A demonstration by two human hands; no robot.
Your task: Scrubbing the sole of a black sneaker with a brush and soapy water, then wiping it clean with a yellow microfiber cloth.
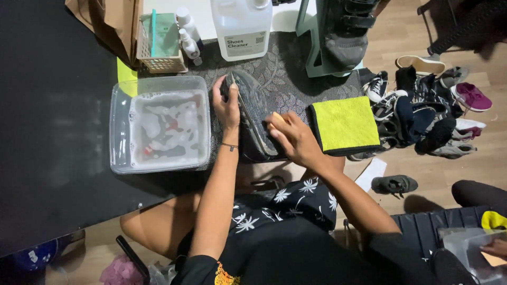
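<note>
A dark shoe (253,113) lies sole-up on a grey patterned mat (288,68). My left hand (227,103) grips the shoe near its toe end and steadies it. My right hand (293,138) is closed on a small wooden-handled brush (278,117) pressed against the sole near the heel. Left of the shoe stands a clear plastic tub (119,126) holding foamy water.
A folded yellow-green cloth (344,124) lies right of the shoe. A large white jug (242,24), small bottles (187,34) and a basket (158,60) stand behind. A pile of shoes (422,111) covers the floor at right. Another person's hand (496,247) shows at the lower right.
</note>
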